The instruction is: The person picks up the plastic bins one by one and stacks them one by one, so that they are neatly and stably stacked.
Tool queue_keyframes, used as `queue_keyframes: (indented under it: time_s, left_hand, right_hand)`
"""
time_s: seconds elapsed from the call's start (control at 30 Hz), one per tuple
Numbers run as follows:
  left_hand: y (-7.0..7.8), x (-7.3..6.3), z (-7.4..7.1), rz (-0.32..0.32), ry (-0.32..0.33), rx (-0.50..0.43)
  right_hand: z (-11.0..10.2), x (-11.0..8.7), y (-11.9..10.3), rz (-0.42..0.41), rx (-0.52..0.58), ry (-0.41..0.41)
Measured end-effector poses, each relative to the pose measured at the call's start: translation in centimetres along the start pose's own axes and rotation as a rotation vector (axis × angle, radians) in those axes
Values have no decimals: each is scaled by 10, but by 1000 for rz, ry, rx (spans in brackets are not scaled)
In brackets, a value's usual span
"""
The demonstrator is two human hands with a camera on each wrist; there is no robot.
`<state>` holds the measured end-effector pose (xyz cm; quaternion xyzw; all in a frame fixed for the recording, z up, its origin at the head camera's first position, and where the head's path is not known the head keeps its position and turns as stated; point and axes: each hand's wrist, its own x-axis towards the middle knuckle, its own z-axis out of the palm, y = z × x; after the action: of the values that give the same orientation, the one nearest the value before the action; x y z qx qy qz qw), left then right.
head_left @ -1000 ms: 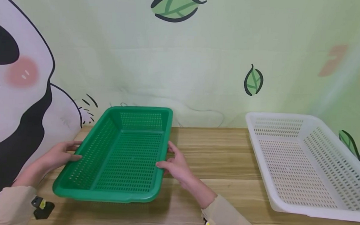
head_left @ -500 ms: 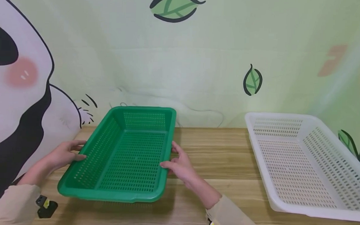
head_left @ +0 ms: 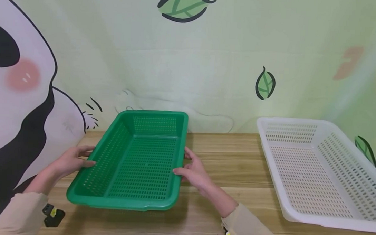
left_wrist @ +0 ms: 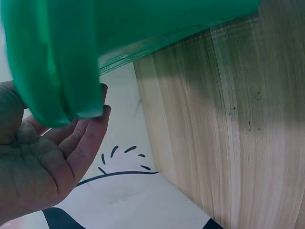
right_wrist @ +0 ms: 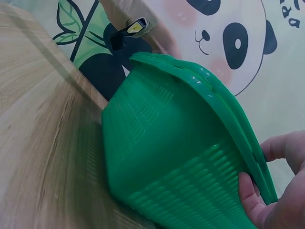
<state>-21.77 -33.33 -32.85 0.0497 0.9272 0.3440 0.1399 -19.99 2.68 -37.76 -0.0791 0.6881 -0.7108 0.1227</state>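
Observation:
A green plastic basket (head_left: pixel 142 167) with slotted walls and floor is held between both hands, with nothing inside it. My left hand (head_left: pixel 72 161) grips its left rim, thumb over the top and fingers under the edge, as the left wrist view shows. On the opposite long side my right hand (head_left: pixel 196 170) pinches the rim, thumb on top and fingertips against the outer wall. Seen from the right wrist, the basket's rim (right_wrist: pixel 209 88) looks doubled, with two edges running close together. The basket's near end stands above the wooden table, its shadow below.
A white slotted plastic basket (head_left: pixel 271 172) sits on the right of the wooden table (head_left: pixel 224 156). Behind the table hangs a pale green backdrop (head_left: pixel 221 56) printed with a panda and leaves. Each sleeve end carries a small black device (head_left: pixel 54 216).
Both hands have carried the green basket steadily a little to the right, keeping their grip. The white basket has stayed in place.

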Motion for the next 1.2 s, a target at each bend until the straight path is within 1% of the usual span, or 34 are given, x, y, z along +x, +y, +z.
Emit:
queue_keyframes:
  time_s: [0.37,0.57,0.77,0.87,0.93,1.07,1.2]
  left_hand:
    - [6,0,6,16,8,-12]
    - [10,1,10,33,10,-47]
    - [15,1,14,39,12,-98]
    - [18,1,15,39,26,-78]
    - [19,1,16,37,38,-49]
    - [21,0,18,25,38,-19]
    - [23,0,21,20,39,-9]
  right_hand:
    - [-9,-2,0,-2,-36,2]
    - [-14,-3,-1,-14,-51,10]
    - [-19,-4,-1,4,-51,22]
    - [-22,-4,-1,9,-51,27]
    - [-24,-4,0,8,-48,27]
    - [-27,-4,0,1,-45,25]
    - [-29,-4,-1,-4,-37,26]
